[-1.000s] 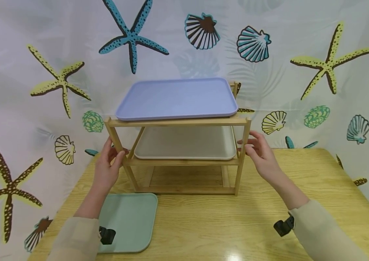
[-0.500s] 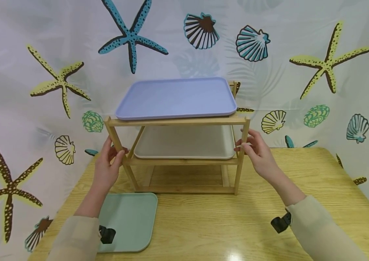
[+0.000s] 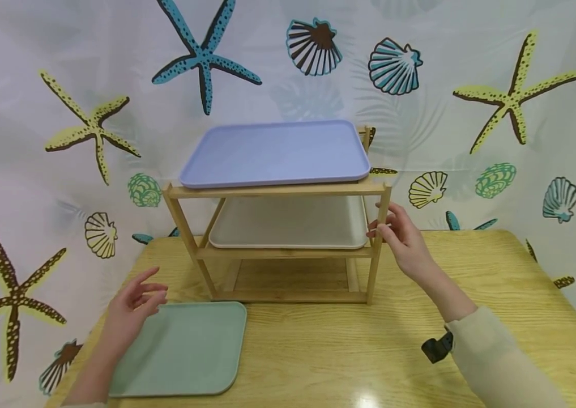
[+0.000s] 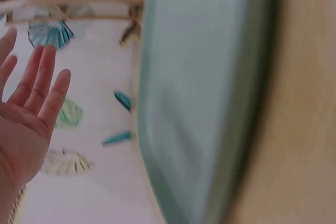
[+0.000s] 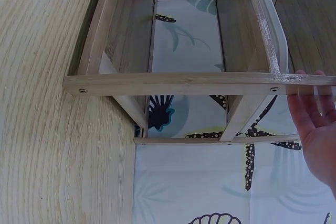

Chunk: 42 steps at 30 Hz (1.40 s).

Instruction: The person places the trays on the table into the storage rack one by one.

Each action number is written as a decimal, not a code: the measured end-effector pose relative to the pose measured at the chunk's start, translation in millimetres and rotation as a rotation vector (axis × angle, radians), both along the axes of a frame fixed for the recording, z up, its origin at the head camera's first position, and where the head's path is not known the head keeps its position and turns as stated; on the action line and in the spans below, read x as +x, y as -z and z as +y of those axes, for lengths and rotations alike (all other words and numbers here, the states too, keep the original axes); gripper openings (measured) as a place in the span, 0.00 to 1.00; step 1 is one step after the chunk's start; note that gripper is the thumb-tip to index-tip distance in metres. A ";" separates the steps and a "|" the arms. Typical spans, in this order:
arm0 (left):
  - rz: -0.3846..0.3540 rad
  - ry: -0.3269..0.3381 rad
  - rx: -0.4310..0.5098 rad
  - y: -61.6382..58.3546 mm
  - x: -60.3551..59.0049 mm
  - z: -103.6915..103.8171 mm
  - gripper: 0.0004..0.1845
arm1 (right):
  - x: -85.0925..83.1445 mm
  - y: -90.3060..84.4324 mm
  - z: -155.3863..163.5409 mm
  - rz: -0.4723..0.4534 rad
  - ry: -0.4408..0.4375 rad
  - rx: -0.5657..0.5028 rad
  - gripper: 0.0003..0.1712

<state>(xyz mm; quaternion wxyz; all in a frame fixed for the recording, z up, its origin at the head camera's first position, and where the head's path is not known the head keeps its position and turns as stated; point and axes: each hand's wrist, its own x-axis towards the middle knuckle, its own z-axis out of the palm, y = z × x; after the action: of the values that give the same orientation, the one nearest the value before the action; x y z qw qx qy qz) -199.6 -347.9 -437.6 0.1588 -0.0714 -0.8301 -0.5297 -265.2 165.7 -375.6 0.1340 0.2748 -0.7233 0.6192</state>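
A wooden three-tier rack (image 3: 288, 253) stands on the table, with a lavender tray (image 3: 277, 153) on its top tier and a cream tray (image 3: 290, 224) on the middle one. My right hand (image 3: 404, 241) grips the rack's right front post, thumb in front and fingers behind. The same hand (image 5: 317, 124) shows at the edge of the right wrist view, its fingertips on the post. A green tray (image 3: 191, 351) lies flat on the table at the front left. Over its far left corner hovers my left hand (image 3: 129, 311), fingers loosely spread and holding nothing.
The wooden table (image 3: 318, 351) extends in front of the rack and to its right. A white curtain (image 3: 420, 130) printed with starfish and shells hangs behind and at both sides. The rack's bottom tier (image 3: 290, 275) bears no tray.
My left hand has let go of the rack's left post and moved down and left, over the green tray. The right hand, rack and trays stay essentially in place.
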 end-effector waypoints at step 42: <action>-0.773 0.281 0.130 41.4 62.8 -110.8 0.17 | 1.3 0.4 -4.6 -0.032 0.041 -0.007 0.21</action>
<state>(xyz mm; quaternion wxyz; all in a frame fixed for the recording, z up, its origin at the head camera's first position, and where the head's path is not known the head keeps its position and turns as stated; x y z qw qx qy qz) -136.8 -458.7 -479.0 -0.2345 0.0303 -0.7755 -0.5855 -263.9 161.1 -376.0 0.1360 0.2494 -0.7286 0.6233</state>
